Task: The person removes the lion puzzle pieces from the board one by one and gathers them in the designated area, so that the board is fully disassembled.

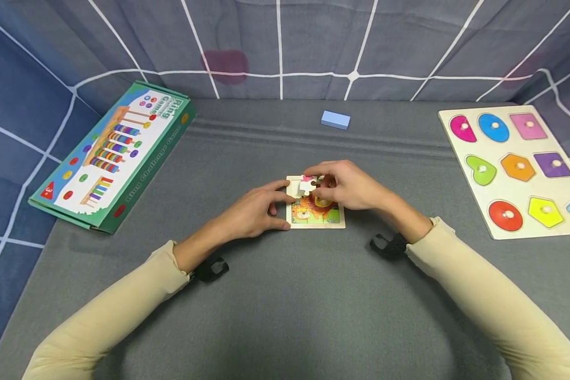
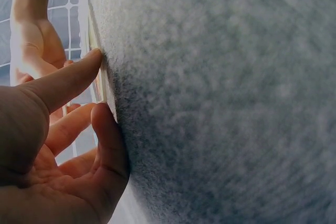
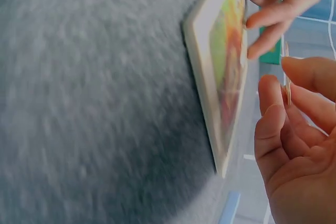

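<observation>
White-and-pink jigsaw piece [image 1: 307,186] pinched in right hand [image 1: 350,186] over flat, pale-framed, colourful picture puzzle [image 1: 315,227] on grey desk [image 1: 285,306]; left hand [image 1: 255,211], fingers spread, touching puzzle's left edge.

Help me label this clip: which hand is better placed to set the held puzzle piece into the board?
Probably the right hand: it pinches the puzzle piece over the puzzle board, while the left hand holds no visible piece and touches the board's left edge.

Grid-patterned fabric [image 1: 323,42] screens a tabletop play area, the wider building unclear. A Ring Challenge Game box [image 1: 116,153], knobbed shape puzzle [image 1: 513,188] and jigsaw [image 1: 313,215] share the gray surface [image 1: 285,295].
</observation>
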Demonstrator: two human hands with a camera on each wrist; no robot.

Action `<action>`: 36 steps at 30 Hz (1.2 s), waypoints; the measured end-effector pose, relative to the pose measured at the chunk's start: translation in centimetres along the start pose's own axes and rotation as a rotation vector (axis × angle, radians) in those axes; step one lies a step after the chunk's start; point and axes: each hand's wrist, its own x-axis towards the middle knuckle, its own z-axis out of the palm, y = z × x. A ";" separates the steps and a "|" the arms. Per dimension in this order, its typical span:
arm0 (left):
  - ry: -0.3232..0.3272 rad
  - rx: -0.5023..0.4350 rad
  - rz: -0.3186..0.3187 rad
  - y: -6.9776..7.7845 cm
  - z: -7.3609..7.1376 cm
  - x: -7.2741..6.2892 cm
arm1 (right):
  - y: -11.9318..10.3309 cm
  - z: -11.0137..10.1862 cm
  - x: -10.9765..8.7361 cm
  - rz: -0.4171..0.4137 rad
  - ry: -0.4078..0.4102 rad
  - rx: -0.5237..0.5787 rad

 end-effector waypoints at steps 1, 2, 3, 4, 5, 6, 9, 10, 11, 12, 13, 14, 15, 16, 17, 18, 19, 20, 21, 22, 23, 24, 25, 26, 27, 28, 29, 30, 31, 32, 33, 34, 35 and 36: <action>-0.001 0.001 -0.001 0.0 0.0 0.0 | 0.0 -0.2 -0.2 0.000 0.001 0.002; 0.000 0.000 -0.002 0.0 0.0 0.0 | -0.1 -0.4 -0.4 0.002 0.003 0.006; 0.001 0.000 -0.001 0.0 0.0 0.0 | -0.1 -0.6 -0.6 0.003 0.003 0.010; 0.002 0.000 0.001 0.0 0.0 0.0 | -0.1 -0.8 -0.8 0.003 0.003 0.012; 0.003 -0.001 0.003 0.0 0.0 0.0 | -0.1 -1.0 -1.0 0.002 0.001 0.014; 0.005 -0.001 0.004 0.0 0.0 0.0 | -0.1 -1.2 -1.2 -0.001 -0.002 0.013; 0.006 0.001 0.006 0.0 0.0 0.0 | 0.0 -1.8 -1.8 -0.013 -0.017 0.007; 0.006 0.001 0.005 0.0 0.0 0.0 | 0.0 -2.0 -2.0 -0.014 -0.022 0.005; 0.006 0.002 0.003 0.1 0.0 0.0 | 0.0 -2.2 -2.2 -0.015 -0.025 0.003; 0.005 0.003 0.002 0.1 0.0 0.0 | 0.1 -2.4 -2.5 -0.014 -0.027 0.002; 0.004 0.004 0.001 0.1 0.0 0.0 | 0.2 -2.5 -2.7 -0.013 -0.028 0.001; 0.004 0.004 0.000 0.1 0.0 0.0 | 0.3 -2.7 -2.9 -0.010 -0.024 -0.001; 0.004 0.003 0.000 0.1 0.0 -0.1 | 0.5 -2.8 -3.2 -0.005 -0.020 -0.002; 0.005 0.004 0.001 0.1 0.0 0.0 | 0.6 -3.0 -3.4 -0.002 -0.015 -0.005; 0.006 0.005 0.002 0.1 0.0 -0.1 | 0.8 -3.1 -3.7 0.000 -0.009 -0.009; 0.006 0.006 0.002 0.1 0.0 0.0 | 0.9 -3.3 -3.9 0.005 -0.003 -0.016; 0.008 0.005 0.003 0.0 0.1 0.0 | 1.0 -3.4 -4.1 0.011 0.003 -0.026; 0.008 0.006 0.003 0.0 0.1 0.0 | 1.2 -3.5 -4.4 0.018 0.010 -0.038; 0.008 0.006 0.000 0.0 0.0 0.0 | 1.3 -3.6 -4.6 0.023 0.014 -0.052; 0.008 0.006 0.000 0.0 0.0 0.0 | 1.5 -3.7 -4.8 0.025 0.019 -0.063; 0.008 0.006 -0.001 0.0 0.0 0.0 | 1.7 -3.8 -5.0 0.028 0.025 -0.073; 0.009 0.006 -0.003 0.0 0.0 0.0 | 1.8 -3.9 -5.3 0.032 0.031 -0.084; 0.009 0.006 -0.004 0.1 -0.1 0.0 | 2.0 -4.0 -5.5 0.035 0.040 -0.094; 0.008 0.008 -0.006 0.1 -0.1 0.0 | 2.2 -4.1 -5.7 0.036 0.047 -0.102; 0.009 0.008 -0.007 0.2 -0.1 0.0 | 2.3 -4.1 -5.9 0.034 0.051 -0.108; 0.010 0.009 -0.006 0.2 -0.1 0.0 | 2.5 -4.2 -6.2 0.036 0.055 -0.118; 0.010 0.011 -0.006 0.2 -0.1 0.0 | 2.6 -4.3 -6.4 0.040 0.059 -0.129; 0.010 0.012 -0.006 0.2 -0.1 0.0 | 2.7 -4.3 -6.6 0.047 0.063 -0.143; 0.009 0.013 -0.005 0.2 0.0 0.0 | 2.8 -4.4 -6.7 0.055 0.066 -0.154; 0.009 0.015 -0.004 0.2 0.0 0.0 | 2.9 -4.4 -6.8 0.060 0.067 -0.164; 0.007 0.016 -0.005 0.2 0.0 0.0 | 3.0 -4.4 -6.9 0.062 0.068 -0.175; 0.006 0.016 -0.004 0.1 0.0 0.0 | 3.1 -4.4 -7.0 0.070 0.072 -0.188; 0.005 0.015 -0.001 0.1 0.0 0.0 | 3.2 -4.4 -7.0 0.069 0.073 -0.202; 0.003 0.015 0.003 0.1 0.0 0.0 | 3.4 -4.4 -7.0 0.069 0.076 -0.216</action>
